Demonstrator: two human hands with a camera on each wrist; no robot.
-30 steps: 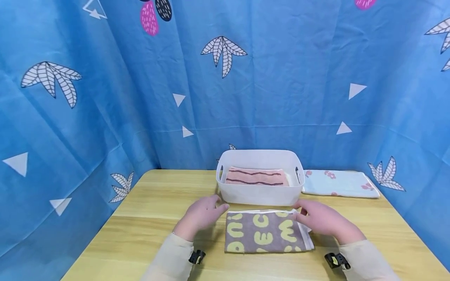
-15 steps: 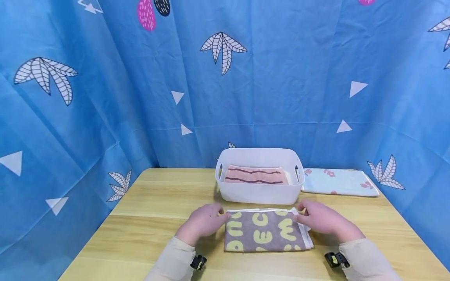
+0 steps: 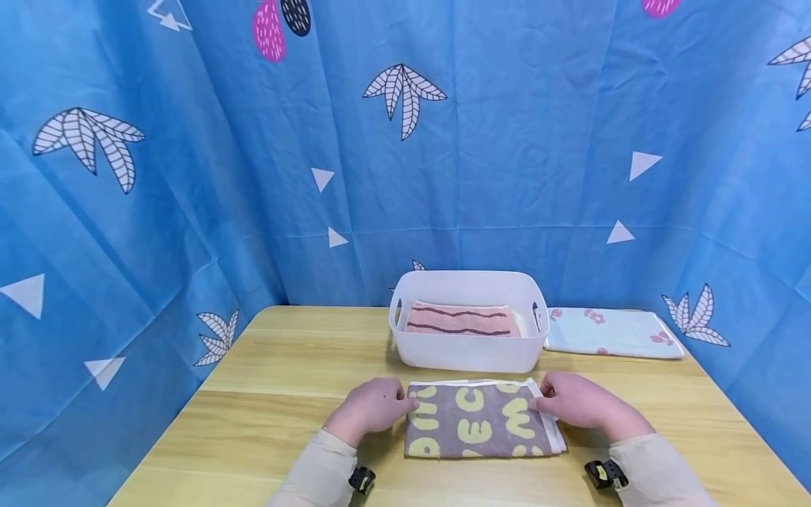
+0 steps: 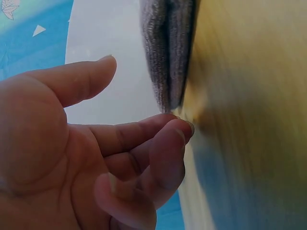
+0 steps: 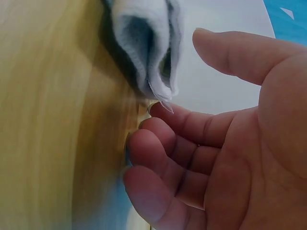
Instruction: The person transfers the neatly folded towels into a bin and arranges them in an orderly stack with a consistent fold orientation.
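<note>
A folded towel [image 3: 472,420], grey-brown with yellow letters and a white edge, lies on the table in front of the white basket. My left hand [image 3: 375,407] is at its left end. In the left wrist view the thumb [image 4: 91,79] stands apart from the fingers, whose tips are right at the towel's folded end [image 4: 165,57]. At the right end is my right hand [image 3: 579,401]. Its thumb [image 5: 230,52] is spread away too, with the fingertips low beside the towel's white layered edge [image 5: 144,43]. Neither hand grips the towel.
Behind the towel stands the white basket [image 3: 469,352] with a pink, dark-striped towel [image 3: 462,320] folded inside. A pale towel with pink flowers [image 3: 614,332] lies right of it. Blue patterned curtains [image 3: 507,155] enclose the wooden table [image 3: 304,352] at the back and sides.
Both hands have come slightly nearer to me along the towel's ends, and the left has moved right, closer to its end. The towel stays in place.
</note>
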